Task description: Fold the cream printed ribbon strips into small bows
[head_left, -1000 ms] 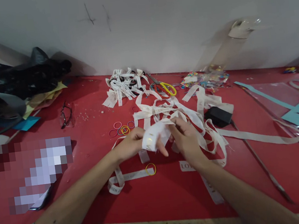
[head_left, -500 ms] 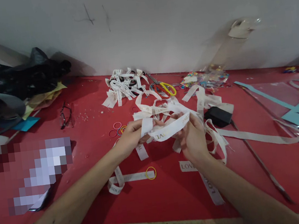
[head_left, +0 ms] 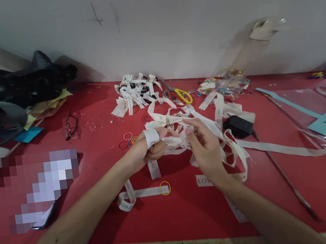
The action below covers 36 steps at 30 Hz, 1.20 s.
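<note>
Left hand [head_left: 147,149] has the ribbon [head_left: 152,137] wrapped over its fingers, curled shut around it above the red table [head_left: 102,208]. To do this well, the loop wants even tension and flat, untwisted turns. Right hand [head_left: 204,146] pinches the ribbon's run, thumb and forefinger together, the loose tangle [head_left: 210,120] lying just behind.

Setting is read as a craft workbench in a small workshop. A red table top [head_left: 108,208] is set against a plain white wall [head_left: 169,26] marked with scratches. Printed white ribbon strips [head_left: 180,120] are strewn across it, and tied ribbon bows [head_left: 134,92] are heaped near the wall. Scissors [head_left: 179,94], coloured rubber bands [head_left: 129,140], sheets of coloured paper [head_left: 30,134] and a black bag [head_left: 27,83] are also noted.
</note>
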Each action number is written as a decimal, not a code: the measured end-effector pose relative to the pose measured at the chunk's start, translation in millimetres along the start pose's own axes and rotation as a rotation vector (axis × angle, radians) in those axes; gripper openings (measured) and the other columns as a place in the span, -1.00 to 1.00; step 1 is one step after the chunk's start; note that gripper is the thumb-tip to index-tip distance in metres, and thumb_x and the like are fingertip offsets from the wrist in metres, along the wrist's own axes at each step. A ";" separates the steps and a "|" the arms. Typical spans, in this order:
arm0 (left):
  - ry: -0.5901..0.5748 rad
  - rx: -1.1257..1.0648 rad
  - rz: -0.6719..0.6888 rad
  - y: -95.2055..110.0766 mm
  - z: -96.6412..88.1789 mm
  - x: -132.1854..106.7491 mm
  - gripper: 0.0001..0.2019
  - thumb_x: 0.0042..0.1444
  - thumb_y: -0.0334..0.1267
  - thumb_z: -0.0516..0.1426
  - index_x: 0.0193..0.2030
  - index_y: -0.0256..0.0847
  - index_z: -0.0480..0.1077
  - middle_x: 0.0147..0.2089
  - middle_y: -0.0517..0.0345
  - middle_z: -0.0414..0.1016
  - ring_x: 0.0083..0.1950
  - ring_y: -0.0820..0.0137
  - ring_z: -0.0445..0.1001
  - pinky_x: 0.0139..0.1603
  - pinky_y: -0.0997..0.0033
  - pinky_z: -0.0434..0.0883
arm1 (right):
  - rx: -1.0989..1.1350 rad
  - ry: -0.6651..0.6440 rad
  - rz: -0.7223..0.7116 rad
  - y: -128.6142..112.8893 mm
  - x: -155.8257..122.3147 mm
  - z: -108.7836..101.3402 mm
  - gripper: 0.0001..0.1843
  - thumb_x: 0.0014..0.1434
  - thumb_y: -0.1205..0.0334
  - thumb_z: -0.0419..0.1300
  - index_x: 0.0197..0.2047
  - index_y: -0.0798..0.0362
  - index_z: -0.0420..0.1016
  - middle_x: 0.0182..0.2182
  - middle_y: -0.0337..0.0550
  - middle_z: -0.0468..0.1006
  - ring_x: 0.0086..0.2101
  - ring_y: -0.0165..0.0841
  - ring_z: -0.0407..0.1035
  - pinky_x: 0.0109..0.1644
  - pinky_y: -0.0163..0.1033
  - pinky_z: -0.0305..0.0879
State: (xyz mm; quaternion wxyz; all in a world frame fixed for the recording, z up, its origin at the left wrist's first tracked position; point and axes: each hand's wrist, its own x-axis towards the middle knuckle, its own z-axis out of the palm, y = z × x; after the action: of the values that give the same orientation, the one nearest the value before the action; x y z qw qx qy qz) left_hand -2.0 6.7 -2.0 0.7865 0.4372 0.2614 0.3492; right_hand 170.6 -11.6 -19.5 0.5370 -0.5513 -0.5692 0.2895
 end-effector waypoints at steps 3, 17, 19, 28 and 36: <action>-0.213 0.061 -0.110 -1.4 3.8 -4.3 -0.74 0.19 -0.17 0.04 -0.23 -0.32 0.45 -0.67 0.44 -0.14 -0.66 0.63 -0.21 -0.64 0.55 -0.16 | -0.255 -0.096 -0.229 -0.2 -1.6 -0.8 -0.64 0.13 0.21 0.15 0.03 -0.07 0.38 -0.05 -0.10 0.33 -0.22 -0.32 0.32 -0.15 -0.12 0.34; -0.405 0.197 -0.190 0.1 8.1 -10.6 -0.62 0.10 0.04 0.09 -0.31 -0.30 0.46 -0.64 0.36 -0.06 -0.61 0.56 -0.10 -0.57 0.44 -0.11 | 0.307 -0.674 -0.093 -2.5 -11.7 0.3 -0.65 0.25 0.27 0.02 0.10 -0.06 0.32 -0.01 -0.14 0.48 -0.03 -0.36 0.40 0.04 -0.19 0.36; -0.507 0.266 -0.235 1.6 9.4 -9.8 -0.64 0.12 0.00 0.08 -0.33 -0.31 0.47 -0.62 0.33 0.03 -0.59 0.56 -0.02 -0.58 0.47 -0.05 | 0.282 -0.678 -0.079 -4.9 -10.2 1.9 -0.68 0.29 0.29 -0.04 0.07 -0.08 0.35 -0.03 -0.16 0.49 -0.05 -0.39 0.40 0.04 -0.18 0.36; -0.595 0.536 -0.335 -23.9 -6.6 -7.6 -0.80 0.06 -0.18 0.15 -0.35 -0.29 0.51 -0.45 0.18 0.50 -0.40 0.45 0.39 -0.39 0.51 0.36 | -0.134 -0.843 -0.803 2.0 -7.5 12.3 -0.54 0.26 0.30 0.03 0.22 -0.12 0.20 0.11 -0.23 0.40 0.14 -0.31 0.16 0.20 -0.04 0.18; -0.403 0.261 -0.328 -20.2 -11.2 -1.1 -0.78 0.02 -0.16 0.19 -0.39 -0.32 0.48 -0.53 0.23 0.36 -0.57 0.59 0.16 -0.57 0.59 0.16 | 0.060 -0.682 -1.223 -29.1 -52.0 9.7 -0.74 0.23 0.24 0.03 -0.12 -0.01 0.52 -0.13 -0.24 0.56 0.01 -0.42 0.35 0.16 -0.39 0.24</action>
State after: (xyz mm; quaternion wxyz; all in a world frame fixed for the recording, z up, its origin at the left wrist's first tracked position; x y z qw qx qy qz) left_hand -4.2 4.0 -24.8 0.8057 0.5470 0.2099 0.0867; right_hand 142.7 -64.5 -10.3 0.4098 0.0048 -0.9058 0.1078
